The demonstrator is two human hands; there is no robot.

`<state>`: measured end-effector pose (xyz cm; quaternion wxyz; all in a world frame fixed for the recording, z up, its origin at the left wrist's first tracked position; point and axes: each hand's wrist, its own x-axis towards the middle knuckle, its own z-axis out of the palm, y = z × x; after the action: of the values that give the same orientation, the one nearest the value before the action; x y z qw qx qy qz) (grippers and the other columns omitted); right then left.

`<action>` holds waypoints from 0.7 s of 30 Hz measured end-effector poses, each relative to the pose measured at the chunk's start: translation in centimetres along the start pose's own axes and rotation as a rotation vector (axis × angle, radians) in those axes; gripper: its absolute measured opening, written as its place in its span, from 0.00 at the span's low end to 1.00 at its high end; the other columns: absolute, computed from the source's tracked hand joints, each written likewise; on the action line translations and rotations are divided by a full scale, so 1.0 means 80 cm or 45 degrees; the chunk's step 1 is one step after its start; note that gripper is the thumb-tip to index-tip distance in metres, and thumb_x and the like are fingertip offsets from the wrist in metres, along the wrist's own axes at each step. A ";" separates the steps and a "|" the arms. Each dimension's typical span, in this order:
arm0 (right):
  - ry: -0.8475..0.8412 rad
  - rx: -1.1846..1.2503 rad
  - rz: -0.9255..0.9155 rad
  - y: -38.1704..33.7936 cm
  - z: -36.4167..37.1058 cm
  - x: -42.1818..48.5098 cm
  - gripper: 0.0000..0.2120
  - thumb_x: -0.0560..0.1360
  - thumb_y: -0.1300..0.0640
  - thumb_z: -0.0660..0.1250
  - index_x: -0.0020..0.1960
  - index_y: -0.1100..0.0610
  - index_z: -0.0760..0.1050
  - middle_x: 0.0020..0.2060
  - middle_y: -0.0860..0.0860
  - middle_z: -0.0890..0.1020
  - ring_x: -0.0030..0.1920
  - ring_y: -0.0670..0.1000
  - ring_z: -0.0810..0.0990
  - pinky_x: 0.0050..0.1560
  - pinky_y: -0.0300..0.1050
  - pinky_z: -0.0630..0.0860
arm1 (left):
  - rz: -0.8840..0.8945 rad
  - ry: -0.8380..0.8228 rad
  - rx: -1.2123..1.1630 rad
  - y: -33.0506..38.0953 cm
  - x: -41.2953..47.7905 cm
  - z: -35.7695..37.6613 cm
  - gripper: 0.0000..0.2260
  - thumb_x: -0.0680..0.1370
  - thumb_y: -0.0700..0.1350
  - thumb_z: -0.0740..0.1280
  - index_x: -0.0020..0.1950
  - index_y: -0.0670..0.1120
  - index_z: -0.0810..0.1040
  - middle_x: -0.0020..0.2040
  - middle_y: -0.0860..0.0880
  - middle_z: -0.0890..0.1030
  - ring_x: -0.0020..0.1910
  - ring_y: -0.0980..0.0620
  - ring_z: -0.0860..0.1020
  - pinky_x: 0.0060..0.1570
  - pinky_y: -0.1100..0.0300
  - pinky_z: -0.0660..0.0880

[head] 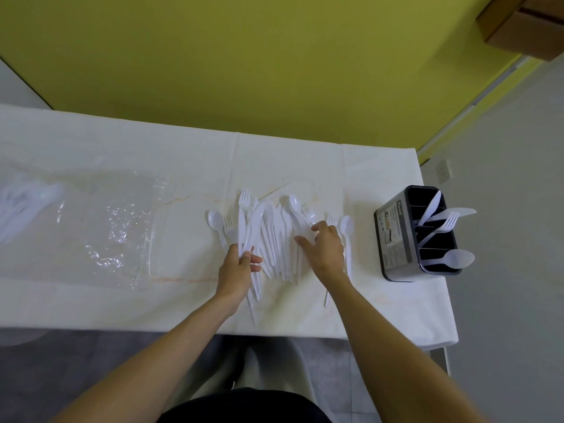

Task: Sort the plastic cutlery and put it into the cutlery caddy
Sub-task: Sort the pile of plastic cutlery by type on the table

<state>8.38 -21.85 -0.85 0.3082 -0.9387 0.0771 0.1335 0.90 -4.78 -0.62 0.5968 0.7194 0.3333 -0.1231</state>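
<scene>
A pile of white plastic cutlery (276,230), forks, knives and spoons mixed, lies in the middle of the white table (189,166). My left hand (239,267) grips a bundle of several white pieces at the pile's left side. My right hand (325,244) lies on the pile's right part with fingers spread and the thumb out to the left. A loose spoon (347,227) lies just right of that hand. The dark grey cutlery caddy (393,239) stands near the table's right edge, with knives, a fork and a spoon sticking out of separate compartments.
A crumpled clear plastic bag (100,221) lies on the table's left half, with more white cutlery (21,203) blurred at the far left. The table's near edge runs just in front of my forearms. A yellow wall stands behind.
</scene>
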 end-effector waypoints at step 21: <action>0.086 -0.061 0.341 0.017 -0.008 0.011 0.04 0.76 0.66 0.54 0.48 0.60 0.66 0.36 0.54 0.73 0.39 0.56 0.73 0.35 0.47 0.67 | 0.000 -0.021 -0.002 0.004 -0.002 0.004 0.10 0.84 0.44 0.52 0.59 0.45 0.71 0.45 0.51 0.81 0.43 0.54 0.80 0.57 0.53 0.76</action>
<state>9.04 -23.38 -1.40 0.2625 -0.9311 0.2087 0.1437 1.07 -5.15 -0.40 0.6001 0.7178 0.3286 -0.1287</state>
